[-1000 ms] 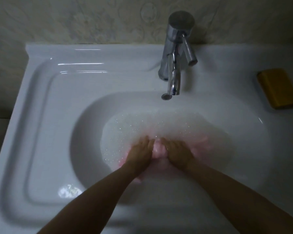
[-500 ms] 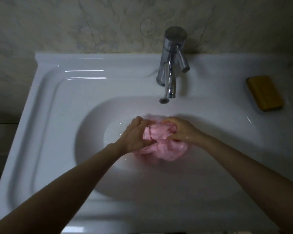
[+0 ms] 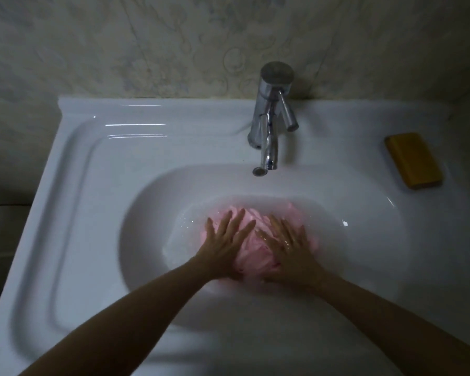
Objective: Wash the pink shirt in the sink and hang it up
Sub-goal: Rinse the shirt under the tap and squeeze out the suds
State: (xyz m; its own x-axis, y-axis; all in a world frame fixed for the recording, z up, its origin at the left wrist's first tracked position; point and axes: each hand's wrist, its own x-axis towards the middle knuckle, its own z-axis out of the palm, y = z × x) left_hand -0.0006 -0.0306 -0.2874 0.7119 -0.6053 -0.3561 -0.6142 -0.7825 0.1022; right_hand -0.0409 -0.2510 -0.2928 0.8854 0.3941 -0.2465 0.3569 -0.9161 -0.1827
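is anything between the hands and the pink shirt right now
Nothing visible does. The left hand and right hand both press open and flat on the pink shirt, in the water of the sink. Where it gets hung is out of view.

The shirt [image 3: 255,253] under the left hand [image 3: 225,245] and the right hand [image 3: 288,251] is a plain pale pink. The sink [image 3: 120,185] around them is glossy white, bluish in the dim light. Beyond the fingertips the faucet [image 3: 269,126] is shiny silver chrome. Well to the right of the right hand, the bar of soap [image 3: 413,161] is mustard yellow. The wall [image 3: 174,44] is beige-grey with a faint floral scroll pattern.
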